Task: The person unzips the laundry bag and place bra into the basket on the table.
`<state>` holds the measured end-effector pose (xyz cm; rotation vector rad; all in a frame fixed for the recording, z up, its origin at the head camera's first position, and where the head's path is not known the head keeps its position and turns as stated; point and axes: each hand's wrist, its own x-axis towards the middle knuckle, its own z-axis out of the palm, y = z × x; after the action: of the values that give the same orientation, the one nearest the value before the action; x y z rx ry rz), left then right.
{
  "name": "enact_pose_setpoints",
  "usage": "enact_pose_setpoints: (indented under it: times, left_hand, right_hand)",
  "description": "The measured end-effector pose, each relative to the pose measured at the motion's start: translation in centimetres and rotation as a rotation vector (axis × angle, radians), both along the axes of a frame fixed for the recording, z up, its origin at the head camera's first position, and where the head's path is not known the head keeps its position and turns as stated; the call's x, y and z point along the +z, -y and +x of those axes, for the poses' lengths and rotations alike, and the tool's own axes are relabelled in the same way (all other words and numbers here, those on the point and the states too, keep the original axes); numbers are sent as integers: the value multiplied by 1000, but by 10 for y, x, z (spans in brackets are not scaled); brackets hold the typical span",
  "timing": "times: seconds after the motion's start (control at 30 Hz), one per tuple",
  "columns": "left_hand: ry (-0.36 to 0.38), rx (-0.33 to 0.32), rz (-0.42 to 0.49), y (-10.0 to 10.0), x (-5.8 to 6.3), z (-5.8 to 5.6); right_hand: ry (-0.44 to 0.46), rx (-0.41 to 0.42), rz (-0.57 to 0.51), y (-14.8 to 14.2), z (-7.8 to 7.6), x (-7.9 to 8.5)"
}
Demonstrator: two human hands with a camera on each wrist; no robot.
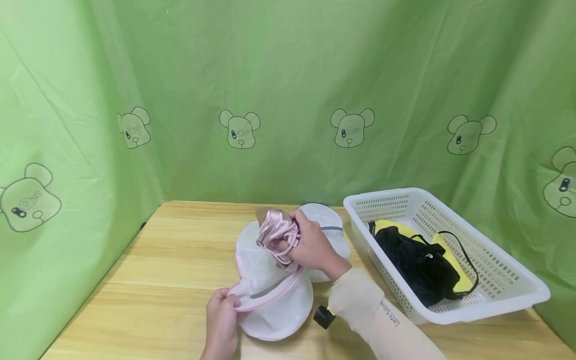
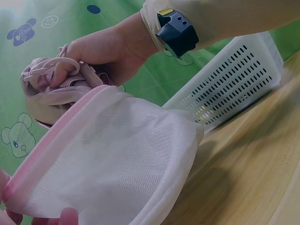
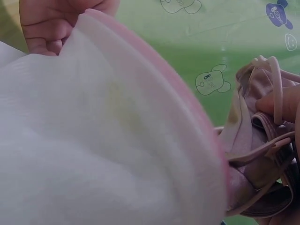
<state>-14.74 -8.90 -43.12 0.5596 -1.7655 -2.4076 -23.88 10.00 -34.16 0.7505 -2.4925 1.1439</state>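
Note:
A white mesh laundry bag (image 1: 281, 320) with a pink zip edge lies on the table, its mouth parted. My left hand (image 1: 221, 320) pinches the near left edge of that mouth between thumb and fingers. Above the opening, my right hand (image 1: 310, 245) grips a bunched pink satin bra (image 1: 275, 227) with thin straps. In the left wrist view the bra (image 2: 40, 101) is just beyond the zip edge; the right wrist view shows its looped straps (image 3: 276, 89) around the fingers. Part of the bra is hidden by the right hand.
A second white mesh bag (image 1: 321, 215) with a grey-blue zip lies behind the right hand. At the right stands a white perforated plastic basket (image 1: 504, 272), holding a black strapped garment (image 1: 411, 265) and something yellow (image 1: 463, 285). A green curtain (image 1: 292, 60) hangs behind the wooden table (image 1: 180, 250).

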Motion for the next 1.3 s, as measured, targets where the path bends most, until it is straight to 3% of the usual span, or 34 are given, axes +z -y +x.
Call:
enact_pose_setpoints:
  times: [0.43, 0.8, 1.3]
  left_hand:
    - [10, 4, -93, 1, 1, -1]
    - [7, 36, -144, 1, 2, 1]
    - [13, 52, -146, 2, 3, 1]
  right_hand:
    - [-55, 2, -12, -8, 0, 9]
    - [-38, -75, 7, -19, 2, 17]
    - [-9, -133, 1, -38, 5, 26]
